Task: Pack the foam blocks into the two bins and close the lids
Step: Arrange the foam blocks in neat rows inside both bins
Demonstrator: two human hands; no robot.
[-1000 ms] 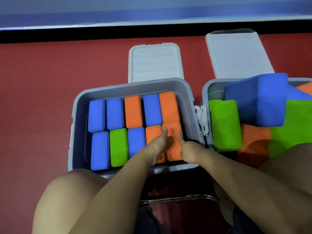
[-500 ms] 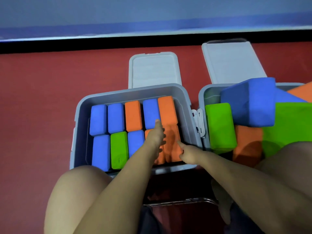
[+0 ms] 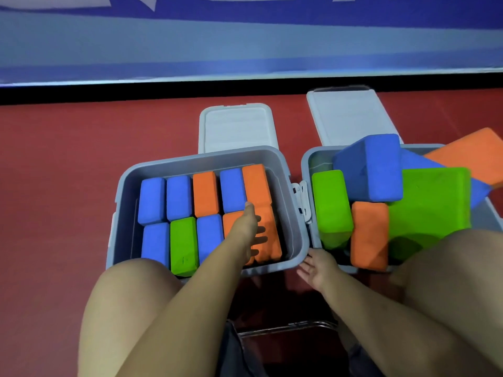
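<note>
Foam blocks fill the left bin point(image 3: 128, 191) in two neat rows of five, long axes running from the near wall to the far wall, tops level just under the rim. Its lid point(image 3: 236, 127) lies flat on the red floor point(image 3: 68, 172) beyond the far wall, so closing means reaching forward and over the blocks. The right bin point(image 3: 307, 170), touching it side to side, holds a loose heap: a big blue block point(image 3: 373, 167) and a big green block point(image 3: 430, 200) ride well above the rim, with an orange block point(image 3: 473, 159) hanging over the far right corner. That lid point(image 3: 351, 117) also lies open beyond.

The left hand point(image 3: 245, 227) reaches over the packed bin, fingers straight and pressing on the near-right orange blocks point(image 3: 268, 235); it is the nearer hand to the lid. The right hand point(image 3: 315, 266) sits at the near corner between the bins, fingers relaxed and spread, holding nothing. The heap likely needs re-stacking first.
</note>
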